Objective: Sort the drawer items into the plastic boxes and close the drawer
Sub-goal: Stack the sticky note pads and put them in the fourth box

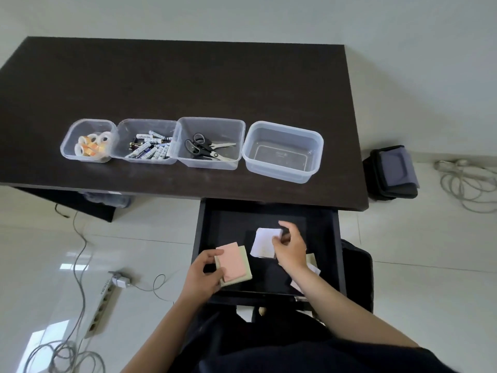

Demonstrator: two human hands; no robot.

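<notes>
Dark brown wooden desk (188, 84), seen from above; its black drawer (200, 238) pulled open below the front edge. Four clear plastic boxes in a row on the desktop: leftmost small box (70, 146) with rolls of clear and orange tape (90, 146); next box (126, 135) with a heap of white-labelled batteries (149, 149), touching its neighbours; third box (231, 130) with black-handled scissors (205, 149); rightmost box (282, 152) with nothing in it, set slightly apart. Left hand (201, 273) over the drawer's near left corner, fingers closed around a stack of paper pads, pink pad (232, 261) uppermost on a pale yellow-green pad (246, 267); whether the stack is lifted or resting on the drawer floor, cannot tell. Right hand (289, 250) mid-drawer, thumb and fingers pinched on the edge of a white to pale lilac pad of notes (263, 243). More pale notes (312, 265) partly hidden under the right wrist at the drawer's right side. Floor: white power strip (103, 300) and grey cables (67, 354) at left, dark bag (392, 173) and coiled cable (465, 181) at right.
</notes>
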